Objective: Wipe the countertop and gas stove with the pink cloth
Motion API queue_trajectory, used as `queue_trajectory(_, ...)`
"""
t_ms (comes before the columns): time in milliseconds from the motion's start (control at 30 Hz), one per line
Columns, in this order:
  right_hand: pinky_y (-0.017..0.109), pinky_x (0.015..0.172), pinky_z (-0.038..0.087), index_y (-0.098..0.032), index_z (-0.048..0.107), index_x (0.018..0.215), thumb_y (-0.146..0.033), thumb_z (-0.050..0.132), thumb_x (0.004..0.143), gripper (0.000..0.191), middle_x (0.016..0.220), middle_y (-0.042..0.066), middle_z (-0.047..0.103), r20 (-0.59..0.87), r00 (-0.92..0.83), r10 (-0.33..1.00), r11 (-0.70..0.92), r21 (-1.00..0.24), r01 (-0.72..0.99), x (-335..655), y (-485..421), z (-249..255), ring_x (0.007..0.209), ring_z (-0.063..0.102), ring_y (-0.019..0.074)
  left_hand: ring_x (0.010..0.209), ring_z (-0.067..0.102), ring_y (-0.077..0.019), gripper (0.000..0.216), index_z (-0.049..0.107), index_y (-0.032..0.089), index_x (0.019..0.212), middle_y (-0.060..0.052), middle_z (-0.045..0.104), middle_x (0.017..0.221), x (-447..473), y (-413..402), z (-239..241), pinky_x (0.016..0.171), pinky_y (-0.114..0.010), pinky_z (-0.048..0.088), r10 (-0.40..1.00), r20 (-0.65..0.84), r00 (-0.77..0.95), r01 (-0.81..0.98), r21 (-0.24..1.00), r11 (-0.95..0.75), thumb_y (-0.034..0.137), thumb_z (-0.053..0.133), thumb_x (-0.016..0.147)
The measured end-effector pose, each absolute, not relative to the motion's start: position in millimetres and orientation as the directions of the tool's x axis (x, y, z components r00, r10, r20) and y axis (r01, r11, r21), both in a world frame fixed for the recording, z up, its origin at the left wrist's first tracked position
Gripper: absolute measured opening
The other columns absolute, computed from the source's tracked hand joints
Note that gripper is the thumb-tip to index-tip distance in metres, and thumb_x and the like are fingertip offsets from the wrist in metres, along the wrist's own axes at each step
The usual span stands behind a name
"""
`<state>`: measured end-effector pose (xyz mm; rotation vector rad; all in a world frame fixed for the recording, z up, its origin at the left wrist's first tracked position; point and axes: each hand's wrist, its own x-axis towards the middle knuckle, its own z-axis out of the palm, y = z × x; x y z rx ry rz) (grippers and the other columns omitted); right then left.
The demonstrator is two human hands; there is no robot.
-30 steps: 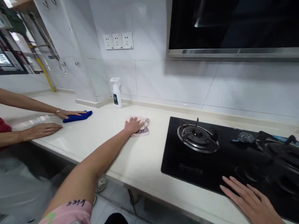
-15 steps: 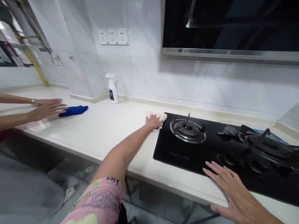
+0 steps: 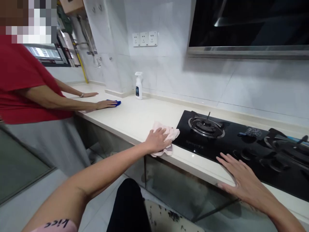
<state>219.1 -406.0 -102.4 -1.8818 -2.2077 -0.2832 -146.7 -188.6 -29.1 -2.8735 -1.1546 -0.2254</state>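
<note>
Pink cloth lies bunched on the pale counter, just beside the front left corner of the black gas hob, under the person's left hand. That hand presses down on the cloth with the palm flat and the fingers extended, not closed around it. The right hand is open with the fingers spread, resting at the counter's front edge, its fingertips just beside the hob's glass. Farther along the counter, a co-worker in a red shirt has one hand flat on a blue cloth and the other hand flat on the counter. A white spray bottle stands upright near the tiled wall, below three wall sockets.
</note>
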Motion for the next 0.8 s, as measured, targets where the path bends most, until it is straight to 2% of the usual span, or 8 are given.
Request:
queue_trajectory(133,0.068,0.126,0.028,-0.035,0.042,0.162,-0.075,0.064,0.089,0.086,0.169,0.008,0.039,0.306,-0.14,0.942,0.162,-0.05,0.985,224.7,-403.6,-107.9,0.156,0.035,0.0376,0.151,0.038,-0.0353,0.054,0.061,0.03,0.147,-0.01,0.046,0.164,-163.7,-215.8,-30.5,0.114,-0.06,0.042,0.687,0.18,0.704,0.701,-0.019,-0.713,0.056,0.037,0.106)
queue_trajectory(267,0.067,0.123,0.035,-0.036,0.059,0.15,-0.073,0.059,0.092,0.068,0.162,0.007,0.051,0.327,-0.093,0.94,0.175,-0.231,0.957,234.7,-398.9,-107.8,0.15,0.044,0.0384,0.151,0.038,-0.0395,0.062,0.054,0.031,0.153,-0.014,0.045,0.164,-172.6,-233.9,-34.0,0.114,-0.067,0.04,0.687,0.182,0.703,0.699,0.002,-0.715,0.063,0.047,0.101)
queue_trajectory(400,0.051,0.112,0.053,-0.031,0.072,0.129,-0.066,0.048,0.1,0.051,0.146,0.009,0.064,0.474,0.119,0.873,0.137,-0.472,0.871,194.1,-385.9,-85.8,0.135,0.061,0.0332,0.156,0.031,-0.0439,0.074,0.052,0.029,0.156,-0.016,0.04,0.168,-173.3,-246.1,-34.1,0.117,-0.072,0.034,0.694,0.129,0.709,0.686,0.101,-0.72,0.071,0.053,0.095)
queue_trajectory(467,0.045,0.11,0.054,-0.03,0.072,0.125,-0.061,0.046,0.103,0.046,0.145,0.01,0.062,0.527,0.099,0.844,0.222,-0.512,0.829,144.4,-373.5,-66.8,0.134,0.061,0.0303,0.155,0.032,-0.0439,0.072,0.053,0.03,0.155,-0.014,0.042,0.167,-174.3,-244.2,-30.3,0.117,-0.073,0.033,0.695,0.115,0.71,0.675,0.174,-0.717,0.07,0.053,0.095)
queue_trajectory(533,0.046,0.112,0.052,-0.031,0.067,0.134,-0.057,0.044,0.105,0.045,0.151,0.01,0.057,0.499,-0.059,0.865,0.333,-0.483,0.81,85.6,-355.4,-47.4,0.138,0.056,0.0289,0.151,0.043,-0.0377,0.064,0.052,0.032,0.155,-0.01,0.05,0.163,-180.2,-233.5,-24.1,0.119,-0.066,0.038,0.709,0.146,0.69,0.645,0.321,-0.694,0.062,0.047,0.099)
queue_trajectory(633,0.058,0.123,0.034,-0.029,0.056,0.148,-0.054,0.051,0.103,0.052,0.163,0.013,0.043,0.385,-0.275,0.881,0.416,-0.353,0.838,6.9,-318.6,-27.2,0.151,0.039,0.0342,0.141,0.057,-0.0261,0.058,0.052,0.027,0.156,-0.007,0.058,0.156,-202.2,-203.5,-13.8,0.117,-0.045,0.046,0.804,0.286,0.522,0.607,0.538,-0.585,0.047,0.034,0.104)
queue_trajectory(700,0.066,0.122,0.028,-0.029,0.046,0.157,-0.059,0.055,0.1,0.065,0.169,0.015,0.035,0.291,-0.289,0.912,0.371,-0.284,0.884,-29.2,-292.9,-22.8,0.153,0.031,0.0404,0.14,0.057,-0.0261,0.055,0.059,0.024,0.148,-0.008,0.061,0.153,-223.2,-179.5,-9.0,0.117,-0.043,0.046,0.867,0.338,0.367,0.674,0.545,-0.498,0.045,0.037,0.102)
queue_trajectory(800,0.077,0.113,0.026,-0.033,0.044,0.158,-0.068,0.062,0.094,0.075,0.165,0.017,0.038,0.233,-0.299,0.925,0.339,-0.154,0.928,-57.7,-265.9,-26.5,0.144,0.039,0.0481,0.141,0.055,-0.0305,0.046,0.07,0.027,0.132,-0.006,0.066,0.146,-254.6,-146.4,-8.6,0.118,-0.052,0.042,0.914,0.319,0.251,0.839,0.399,-0.37,0.046,0.045,0.098)
